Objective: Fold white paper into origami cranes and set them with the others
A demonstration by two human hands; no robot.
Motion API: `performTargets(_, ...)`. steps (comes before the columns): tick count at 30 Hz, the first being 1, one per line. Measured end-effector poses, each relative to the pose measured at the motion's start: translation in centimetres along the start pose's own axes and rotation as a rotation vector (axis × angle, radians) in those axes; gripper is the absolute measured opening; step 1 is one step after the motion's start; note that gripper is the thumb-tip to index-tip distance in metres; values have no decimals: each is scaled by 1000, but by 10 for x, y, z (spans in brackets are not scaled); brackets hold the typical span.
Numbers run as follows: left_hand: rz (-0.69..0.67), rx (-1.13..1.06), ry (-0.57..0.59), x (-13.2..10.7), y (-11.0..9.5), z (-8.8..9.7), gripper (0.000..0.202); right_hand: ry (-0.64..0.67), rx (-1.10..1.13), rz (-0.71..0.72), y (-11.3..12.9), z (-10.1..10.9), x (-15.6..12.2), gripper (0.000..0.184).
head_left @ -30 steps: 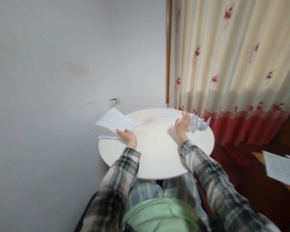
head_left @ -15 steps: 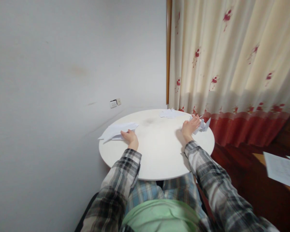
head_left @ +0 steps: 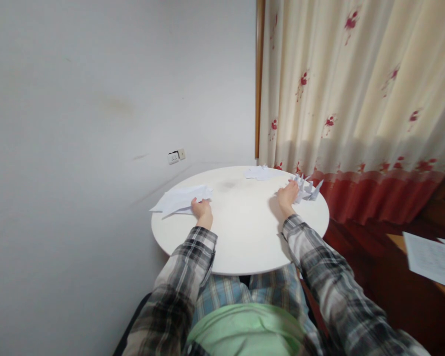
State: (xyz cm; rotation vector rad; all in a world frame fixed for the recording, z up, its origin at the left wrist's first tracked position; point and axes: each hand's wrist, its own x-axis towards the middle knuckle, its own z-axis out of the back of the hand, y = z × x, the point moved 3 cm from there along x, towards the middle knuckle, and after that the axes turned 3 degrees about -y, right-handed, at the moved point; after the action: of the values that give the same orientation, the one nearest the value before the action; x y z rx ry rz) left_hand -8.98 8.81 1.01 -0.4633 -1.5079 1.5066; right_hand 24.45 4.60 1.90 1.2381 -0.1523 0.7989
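My left hand point(head_left: 202, 208) is at the near right edge of a loose pile of white paper sheets point(head_left: 176, 199), with its fingers closed on the edge. Part of its grip is hidden by the paper. On the right side of the table, my right hand point(head_left: 288, 195) rests beside a cluster of small white folded-paper pieces with pointed tips point(head_left: 308, 190), which look like paper cranes. Its fingers are loosely stretched towards the cluster's left side, and nothing shows in them.
Both arms reach over a round white table point(head_left: 244, 232). More white paper pieces point(head_left: 260, 172) lie at its far edge. A wall with a socket point(head_left: 173, 158) stands to the left, a flowered curtain point(head_left: 330, 99) behind. Printed sheets point(head_left: 432, 257) lie on a wooden surface at the right.
My right hand has drawn back to the left from over the folded pieces, so more of them show. My left hand has shifted slightly right along the sheets, which lie flatter.
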Motion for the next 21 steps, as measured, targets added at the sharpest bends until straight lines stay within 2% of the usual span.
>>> performTargets(4,170,8,-25,-5,0,1,46,51,20,1,-2,-2,1,59)
performTargets(8,237,-34,61,-12,-4,-2,40,132,78,20,-1,-8,0,62)
performTargets(13,208,-93,267,-24,-14,-10,24,305,216,55,9,-20,-3,64)
performTargets(16,187,-109,376,-31,-18,-17,19,397,373,62,20,-26,-8,54)
performTargets(19,151,-125,490,-38,-20,-24,23,468,585,24,33,-32,-20,34)
performTargets(21,125,-162,567,-43,-22,-28,35,544,764,-60,40,-36,-31,33)
